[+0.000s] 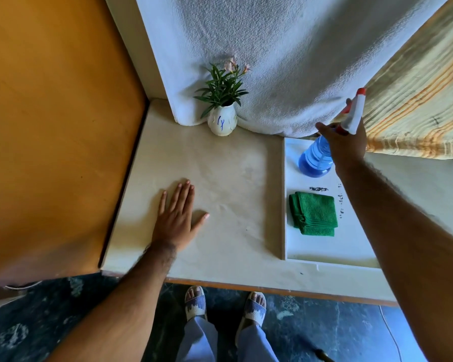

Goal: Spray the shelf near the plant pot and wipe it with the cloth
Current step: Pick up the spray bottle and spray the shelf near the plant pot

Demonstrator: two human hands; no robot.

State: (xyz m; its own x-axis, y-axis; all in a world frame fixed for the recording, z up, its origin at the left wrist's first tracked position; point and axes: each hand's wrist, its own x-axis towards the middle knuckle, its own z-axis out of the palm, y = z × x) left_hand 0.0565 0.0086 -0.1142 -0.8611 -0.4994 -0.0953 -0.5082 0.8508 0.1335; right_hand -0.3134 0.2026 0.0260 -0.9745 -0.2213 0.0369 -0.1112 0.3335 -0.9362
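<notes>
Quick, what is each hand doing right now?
Left hand: open, lying flat on the shelf, holding nothing.
Right hand: fingers closed around the neck of the blue spray bottle on the white tray.

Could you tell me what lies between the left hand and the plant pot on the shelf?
Nothing: in the head view, only bare shelf lies between the flat left hand and the plant pot.

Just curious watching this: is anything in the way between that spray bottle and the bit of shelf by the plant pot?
Nothing visible. The shelf lies bare between the spray bottle and plant pot; the left hand rests flat nearer the front edge.
</notes>
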